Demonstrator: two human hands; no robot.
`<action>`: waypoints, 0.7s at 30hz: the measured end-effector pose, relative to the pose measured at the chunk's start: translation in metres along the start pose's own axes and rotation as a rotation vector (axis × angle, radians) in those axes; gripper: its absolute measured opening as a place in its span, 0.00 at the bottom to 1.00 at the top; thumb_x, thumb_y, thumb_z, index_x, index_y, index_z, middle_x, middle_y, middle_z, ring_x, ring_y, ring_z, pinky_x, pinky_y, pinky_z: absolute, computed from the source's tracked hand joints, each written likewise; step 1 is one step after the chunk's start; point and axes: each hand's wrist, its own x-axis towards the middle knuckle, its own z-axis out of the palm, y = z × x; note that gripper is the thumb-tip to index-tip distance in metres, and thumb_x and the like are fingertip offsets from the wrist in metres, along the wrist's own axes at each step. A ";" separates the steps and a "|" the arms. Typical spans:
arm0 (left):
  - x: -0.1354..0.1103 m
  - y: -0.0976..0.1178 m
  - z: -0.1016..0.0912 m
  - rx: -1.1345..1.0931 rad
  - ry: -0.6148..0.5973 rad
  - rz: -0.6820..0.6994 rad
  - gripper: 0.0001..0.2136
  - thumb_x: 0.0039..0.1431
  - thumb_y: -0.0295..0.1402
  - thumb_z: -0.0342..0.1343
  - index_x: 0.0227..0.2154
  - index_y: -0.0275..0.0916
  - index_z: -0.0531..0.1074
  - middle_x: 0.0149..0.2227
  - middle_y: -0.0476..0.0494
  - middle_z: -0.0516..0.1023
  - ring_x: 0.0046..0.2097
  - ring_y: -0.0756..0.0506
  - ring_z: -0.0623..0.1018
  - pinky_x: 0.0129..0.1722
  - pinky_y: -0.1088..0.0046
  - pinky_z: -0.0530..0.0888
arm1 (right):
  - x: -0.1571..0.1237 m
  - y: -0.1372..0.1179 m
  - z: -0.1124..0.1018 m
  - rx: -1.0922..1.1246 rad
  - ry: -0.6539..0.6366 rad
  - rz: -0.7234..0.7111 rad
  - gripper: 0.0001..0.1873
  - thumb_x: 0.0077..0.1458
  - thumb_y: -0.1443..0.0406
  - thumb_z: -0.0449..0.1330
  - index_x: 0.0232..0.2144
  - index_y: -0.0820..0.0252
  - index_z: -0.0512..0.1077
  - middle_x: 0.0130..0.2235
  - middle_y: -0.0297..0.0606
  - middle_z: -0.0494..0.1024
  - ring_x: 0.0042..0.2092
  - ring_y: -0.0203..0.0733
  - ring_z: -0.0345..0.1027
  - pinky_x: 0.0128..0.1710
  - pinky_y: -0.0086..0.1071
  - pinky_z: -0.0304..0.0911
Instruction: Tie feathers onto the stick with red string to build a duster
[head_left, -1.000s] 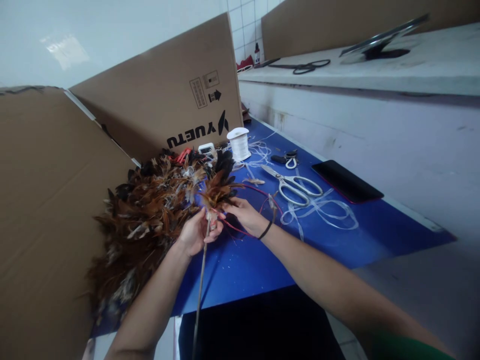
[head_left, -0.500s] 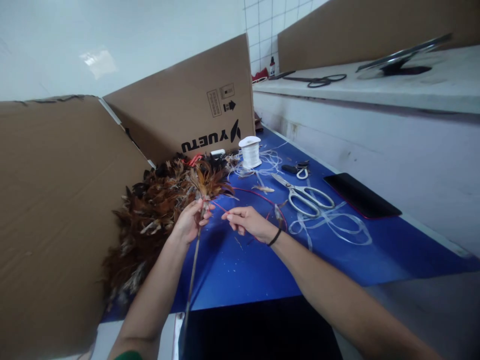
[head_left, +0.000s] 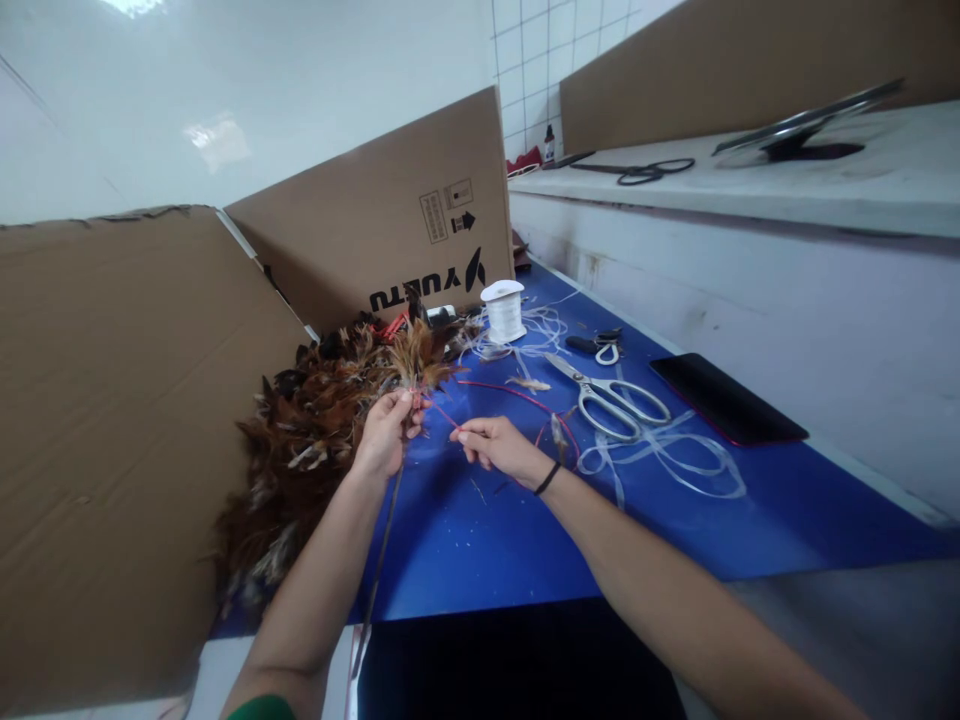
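My left hand is closed around the base of a small bundle of brown feathers, whose tips fan out away from me. From under that hand a long, thin, dark strip hangs toward the table's front edge. A red cord runs from the bundle's base to my right hand, which pinches it and holds it taut. More of the cord curves over the blue table behind the right hand. Left of the bundle lies a big heap of brown and black feathers.
Right of my hands lie silver scissors, a loop of clear ribbon and a black tablet-like slab. Behind stands a white spool, near small black-handled snips. Cardboard panels wall the left and back.
Both hands keep their grip; the right has drawn the red cord slightly away from the bundle. The feather bundle has turned a little. The whole view has shifted slightly.
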 end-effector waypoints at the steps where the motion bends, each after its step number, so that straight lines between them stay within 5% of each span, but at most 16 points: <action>1: 0.000 -0.001 0.001 0.004 0.006 0.009 0.14 0.46 0.36 0.63 0.29 0.32 0.67 0.28 0.42 0.74 0.23 0.56 0.66 0.17 0.82 0.57 | 0.000 0.000 0.000 -0.015 -0.010 0.002 0.12 0.51 0.62 0.55 0.31 0.66 0.73 0.19 0.29 0.68 0.16 0.26 0.52 0.17 0.23 0.48; 13: 0.007 -0.018 0.005 0.067 0.204 0.152 0.18 0.42 0.37 0.65 0.32 0.36 0.64 0.24 0.49 0.73 0.21 0.55 0.67 0.17 0.82 0.59 | 0.003 0.010 -0.003 -0.267 -0.147 -0.015 0.12 0.53 0.63 0.53 0.30 0.65 0.74 0.18 0.30 0.69 0.18 0.27 0.53 0.20 0.24 0.49; 21: 0.008 -0.012 -0.005 -0.038 0.110 -0.045 0.16 0.41 0.36 0.65 0.28 0.33 0.66 0.23 0.49 0.70 0.21 0.55 0.68 0.15 0.83 0.57 | 0.006 0.019 -0.004 -0.397 -0.107 -0.046 0.12 0.54 0.64 0.52 0.30 0.64 0.74 0.19 0.32 0.71 0.21 0.30 0.58 0.23 0.25 0.53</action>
